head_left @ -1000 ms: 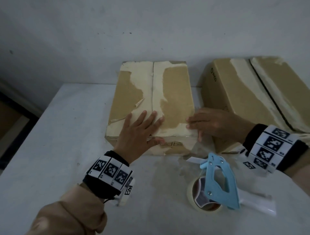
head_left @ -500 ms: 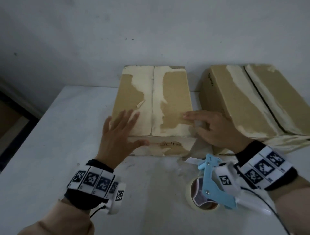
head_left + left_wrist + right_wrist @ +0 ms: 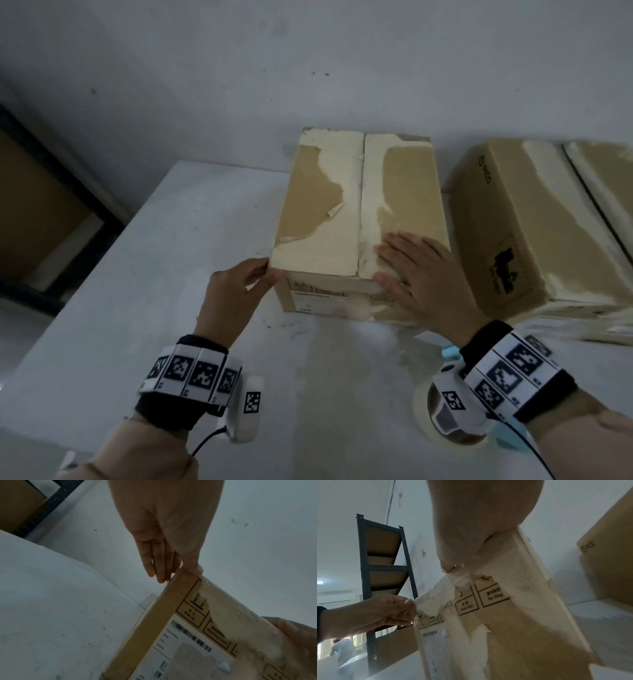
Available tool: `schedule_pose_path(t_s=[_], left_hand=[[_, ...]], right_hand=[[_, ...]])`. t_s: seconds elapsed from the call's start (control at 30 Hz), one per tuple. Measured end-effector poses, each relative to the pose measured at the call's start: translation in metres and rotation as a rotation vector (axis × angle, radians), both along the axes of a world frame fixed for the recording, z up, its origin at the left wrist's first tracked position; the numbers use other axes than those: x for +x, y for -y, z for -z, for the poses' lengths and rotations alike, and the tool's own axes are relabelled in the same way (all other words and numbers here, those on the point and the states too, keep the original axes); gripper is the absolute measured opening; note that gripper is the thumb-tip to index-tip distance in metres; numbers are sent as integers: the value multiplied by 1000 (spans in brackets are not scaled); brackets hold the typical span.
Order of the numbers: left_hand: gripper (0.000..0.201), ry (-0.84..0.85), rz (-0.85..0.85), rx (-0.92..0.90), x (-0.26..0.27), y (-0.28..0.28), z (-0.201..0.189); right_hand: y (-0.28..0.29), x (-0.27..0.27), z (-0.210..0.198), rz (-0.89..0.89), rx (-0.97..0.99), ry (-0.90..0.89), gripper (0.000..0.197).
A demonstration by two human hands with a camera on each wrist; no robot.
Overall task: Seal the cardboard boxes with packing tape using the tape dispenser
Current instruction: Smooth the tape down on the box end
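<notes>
A worn cardboard box (image 3: 359, 212) with closed flaps stands mid-table, its label side (image 3: 171, 635) facing me. My left hand (image 3: 265, 270) pinches its front left top corner, thumb on the edge and fingers (image 3: 154, 563) down the left side; the right wrist view shows this hand (image 3: 399, 609) too. My right hand (image 3: 394, 263) lies flat on the top near the front right, thumb over the front edge (image 3: 450, 566). The blue tape dispenser (image 3: 450, 353) with its tape roll (image 3: 423, 404) lies on the table, mostly hidden under my right wrist.
A second, larger cardboard box (image 3: 534, 219) stands close on the right. The white table (image 3: 154, 274) ends at a wall just behind the boxes. A dark metal shelf (image 3: 385, 568) stands off to the left, with a person (image 3: 342, 649) far behind it.
My left hand slid off the box top to its front left corner. My right hand moved from the box's right edge further onto the top, covering the dispenser with its wrist.
</notes>
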State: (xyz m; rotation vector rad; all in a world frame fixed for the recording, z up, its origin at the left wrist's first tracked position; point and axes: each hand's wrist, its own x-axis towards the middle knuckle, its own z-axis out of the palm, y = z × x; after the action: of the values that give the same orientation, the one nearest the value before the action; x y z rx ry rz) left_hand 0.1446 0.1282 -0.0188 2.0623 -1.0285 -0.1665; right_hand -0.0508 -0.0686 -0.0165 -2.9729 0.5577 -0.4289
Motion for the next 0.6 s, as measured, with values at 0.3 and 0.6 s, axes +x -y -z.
schedule_pose_path(t_s=[0.3,0.6], left_hand=[[32,117,65,-178,-4,-7,8],[50,-72,276,-139,36,-5,4]], right_hand=[[-1,-1,-3,17,-16,-24,64],[0,-3,-6,-3,-6,-49,60]])
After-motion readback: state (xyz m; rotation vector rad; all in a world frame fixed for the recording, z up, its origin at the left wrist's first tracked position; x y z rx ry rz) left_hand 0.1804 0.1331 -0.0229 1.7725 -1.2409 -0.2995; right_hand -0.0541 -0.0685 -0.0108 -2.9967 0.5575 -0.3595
